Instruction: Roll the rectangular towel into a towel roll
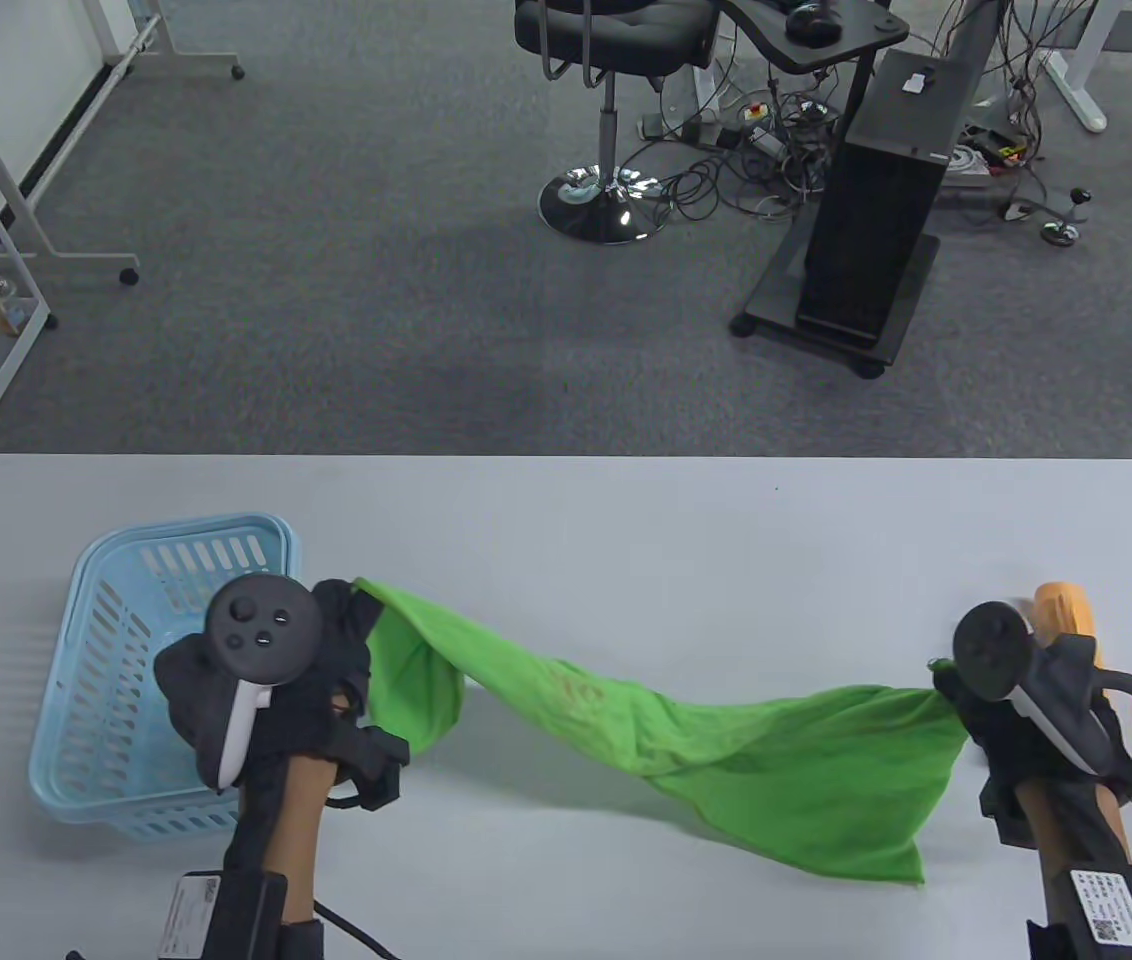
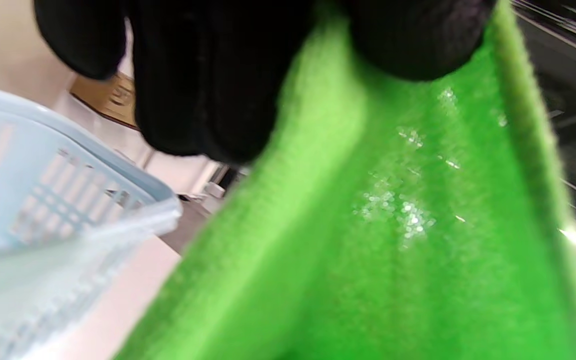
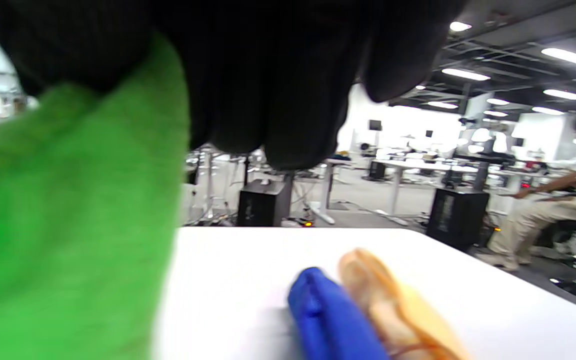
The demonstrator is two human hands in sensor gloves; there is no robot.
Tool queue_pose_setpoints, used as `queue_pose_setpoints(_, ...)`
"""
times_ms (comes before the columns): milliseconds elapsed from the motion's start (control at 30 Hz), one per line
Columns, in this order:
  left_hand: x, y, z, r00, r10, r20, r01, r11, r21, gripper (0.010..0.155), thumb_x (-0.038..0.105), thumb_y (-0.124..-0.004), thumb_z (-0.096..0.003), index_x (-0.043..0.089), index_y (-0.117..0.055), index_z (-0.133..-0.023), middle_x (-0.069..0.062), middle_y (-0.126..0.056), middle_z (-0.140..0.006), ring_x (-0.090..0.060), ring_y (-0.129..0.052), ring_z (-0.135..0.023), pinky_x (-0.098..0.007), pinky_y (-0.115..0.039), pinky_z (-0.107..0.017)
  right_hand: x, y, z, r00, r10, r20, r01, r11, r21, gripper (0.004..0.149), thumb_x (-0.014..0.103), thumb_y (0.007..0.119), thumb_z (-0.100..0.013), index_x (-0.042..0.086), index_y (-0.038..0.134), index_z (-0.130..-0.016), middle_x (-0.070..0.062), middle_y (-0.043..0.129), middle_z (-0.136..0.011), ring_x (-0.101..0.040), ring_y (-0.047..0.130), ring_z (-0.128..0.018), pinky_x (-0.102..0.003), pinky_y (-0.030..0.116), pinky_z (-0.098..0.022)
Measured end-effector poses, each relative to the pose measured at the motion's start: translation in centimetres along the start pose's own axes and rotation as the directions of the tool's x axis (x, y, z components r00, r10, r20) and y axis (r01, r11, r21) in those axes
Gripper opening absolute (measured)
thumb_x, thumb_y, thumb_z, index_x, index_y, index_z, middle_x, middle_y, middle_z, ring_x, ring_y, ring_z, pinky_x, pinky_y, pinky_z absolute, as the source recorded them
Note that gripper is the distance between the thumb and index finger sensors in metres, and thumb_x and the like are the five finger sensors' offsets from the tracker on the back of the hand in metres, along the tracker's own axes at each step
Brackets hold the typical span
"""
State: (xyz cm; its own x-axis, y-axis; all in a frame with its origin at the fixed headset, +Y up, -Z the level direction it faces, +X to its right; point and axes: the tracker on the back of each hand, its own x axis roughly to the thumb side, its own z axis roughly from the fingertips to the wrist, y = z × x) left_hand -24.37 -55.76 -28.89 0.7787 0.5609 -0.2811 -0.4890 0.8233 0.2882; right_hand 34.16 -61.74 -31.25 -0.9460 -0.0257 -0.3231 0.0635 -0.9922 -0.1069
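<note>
The green towel (image 1: 726, 760) sags between the two hands above the worktop (image 1: 626, 520), left hand (image 1: 276, 680) pinching one corner beside the blue basket (image 1: 96, 640), right hand (image 1: 1016, 710) pinching the other.

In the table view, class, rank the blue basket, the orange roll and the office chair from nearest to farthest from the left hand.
1. Blue basket: directly beside the left hand, on its left.
2. Orange roll: across the table, behind the right hand.
3. Office chair: on the floor beyond the table.

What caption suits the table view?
Both hands, left and right, hold a green towel stretched above the table.
</note>
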Motion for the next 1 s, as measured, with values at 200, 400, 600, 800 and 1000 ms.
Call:
queue_pose_setpoints(200, -4.2, 2.2, -2.0, 0.989, -0.033, -0.143, 0.040, 0.998, 0.044, 0.052, 0.050, -0.069, -0.0401, 0.017, -0.103, -0.063, -0.011, -0.107, -0.044, -0.037, -0.100, -0.067, -0.065, -0.068, -0.059, -5.4, 0.5, -0.7, 0.984, -0.083, -0.156, 0.075, 0.996, -0.057, 0.042, 0.044, 0.075, -0.027, 0.016, 0.097, -0.049, 0.000, 0.092, -0.070, -0.022, 0.101, -0.057, -0.051, 0.074, -0.059)
queue_pose_setpoints(400, -4.8, 0.4, -2.2, 0.984, -0.090, -0.153, 0.084, 0.995, -0.045, 0.054, 0.049, -0.071, -0.0411, 0.019, -0.103, -0.073, -0.014, -0.102, -0.068, -0.041, -0.092, -0.075, -0.066, -0.064, -0.061, -6.5, 0.3, -0.5, 0.886, -0.406, -0.226, 0.422, 0.906, 0.025, 0.044, 0.047, 0.076, -0.026, 0.013, 0.096, -0.048, -0.005, 0.092, -0.069, -0.021, 0.101, -0.040, -0.049, 0.080, -0.048)
queue_pose_setpoints(600, -2.0, -0.2, -1.8, 0.989, -0.112, -0.099, 0.102, 0.990, -0.100, 0.048, 0.041, -0.081, -0.0414, 0.022, -0.097, -0.082, -0.011, -0.098, -0.071, -0.035, -0.101, -0.061, -0.062, -0.074, -0.055, -4.3, -0.2, 0.0, 0.812, -0.547, -0.205, 0.576, 0.806, 0.133, 0.046, 0.049, 0.080, -0.025, 0.013, 0.102, -0.044, -0.005, 0.097, -0.066, -0.016, 0.101, -0.024, -0.044, 0.085, -0.038)
queue_pose_setpoints(800, 0.0, -0.1, -2.0, 0.988, -0.126, -0.087, 0.115, 0.986, -0.120, 0.043, 0.031, -0.084, -0.0415, 0.028, -0.089, -0.085, -0.007, -0.104, -0.058, -0.030, -0.108, -0.049, -0.059, -0.077, -0.053, -2.1, -0.7, 0.3, 0.755, -0.632, -0.177, 0.650, 0.685, 0.329, 0.045, 0.033, 0.081, -0.032, 0.016, 0.086, -0.074, -0.011, 0.082, -0.086, -0.019, 0.099, -0.047, -0.048, 0.078, -0.052)
queue_pose_setpoints(1000, -0.7, 0.5, -2.3, 0.990, -0.094, -0.104, 0.079, 0.987, -0.140, 0.042, 0.034, -0.087, -0.0396, 0.020, -0.095, -0.078, -0.007, -0.109, -0.051, -0.029, -0.111, -0.043, -0.058, -0.079, -0.051, -2.6, -0.6, 0.3, 0.779, -0.606, -0.160, 0.621, 0.711, 0.329, 0.052, 0.022, 0.083, -0.034, 0.027, 0.075, -0.084, -0.005, 0.086, -0.072, -0.020, 0.097, -0.046, -0.049, 0.076, -0.053)
